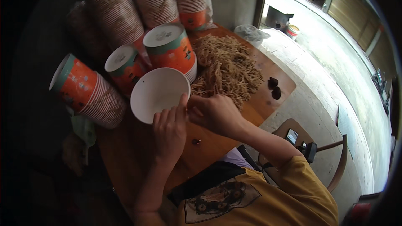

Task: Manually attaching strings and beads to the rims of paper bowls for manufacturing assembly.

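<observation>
One white bowl (pixel 157 94) is left of the tan strand heap (pixel 229 69) on the table (pixel 209 142). We note the left hand (pixel 170 122), fingers extended, at the bowl's near right rim; the right hand (pixel 215 113), fingers curled, close beside it. We cannot tell what either grips.

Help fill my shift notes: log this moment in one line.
left hand: at rim of white-lined tub; right hand: beside left, grip unclear; tan stringy pile: on table

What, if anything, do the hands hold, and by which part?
Left hand: the white tub, by its near-right rim. Right hand: its hold cannot be told.
</observation>
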The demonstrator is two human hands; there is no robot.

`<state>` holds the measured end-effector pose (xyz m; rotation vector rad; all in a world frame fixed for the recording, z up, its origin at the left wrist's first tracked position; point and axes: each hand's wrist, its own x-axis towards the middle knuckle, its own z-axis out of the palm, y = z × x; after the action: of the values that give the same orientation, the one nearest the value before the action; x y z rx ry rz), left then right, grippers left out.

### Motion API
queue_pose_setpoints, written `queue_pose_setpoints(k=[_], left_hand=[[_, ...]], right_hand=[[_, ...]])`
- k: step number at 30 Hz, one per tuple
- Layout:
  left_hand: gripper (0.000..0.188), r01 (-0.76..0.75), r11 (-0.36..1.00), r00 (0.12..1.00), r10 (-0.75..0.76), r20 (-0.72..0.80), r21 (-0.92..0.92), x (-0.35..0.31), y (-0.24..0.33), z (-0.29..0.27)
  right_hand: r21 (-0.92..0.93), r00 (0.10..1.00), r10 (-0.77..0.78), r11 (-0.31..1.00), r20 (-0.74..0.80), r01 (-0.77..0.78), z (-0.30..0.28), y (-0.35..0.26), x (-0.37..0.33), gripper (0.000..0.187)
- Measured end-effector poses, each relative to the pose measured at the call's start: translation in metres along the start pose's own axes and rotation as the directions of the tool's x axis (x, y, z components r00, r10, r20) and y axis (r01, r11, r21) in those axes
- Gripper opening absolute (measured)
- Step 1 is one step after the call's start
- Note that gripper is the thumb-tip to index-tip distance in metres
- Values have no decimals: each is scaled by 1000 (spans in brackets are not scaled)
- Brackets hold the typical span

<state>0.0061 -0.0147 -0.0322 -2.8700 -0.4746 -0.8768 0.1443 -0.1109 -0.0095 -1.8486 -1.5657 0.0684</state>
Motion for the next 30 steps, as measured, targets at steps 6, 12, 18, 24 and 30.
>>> queue_pose_setpoints(k=[6, 12, 18, 24, 30], left_hand=[[48, -11, 1000, 1000, 11, 13, -3, -1, -4, 0], [47, 2, 1000, 1000, -2, 16, 4, -5, -9, 0], [47, 13, 1000, 1000, -13, 16, 27, -4, -9, 2], [45, 30, 997, 998, -33, -45, -67, -2, -20, -2], [43, 24, 999, 999, -25, -34, -44, -1, -24, -2]], right_hand=[[27, 1000, -24, 999, 20, 23, 2, -1, 2, 18], [-21, 999, -43, 999, -8, 43, -3, -6, -5, 16], [159, 988, -99, 980, -115, 117, 4, -1, -10, 22], [326, 988, 107, 935, 108, -137, -7, 3, -8, 17], [360, 980, 160, 913, 116, -192, 2, 7, -2, 23]])
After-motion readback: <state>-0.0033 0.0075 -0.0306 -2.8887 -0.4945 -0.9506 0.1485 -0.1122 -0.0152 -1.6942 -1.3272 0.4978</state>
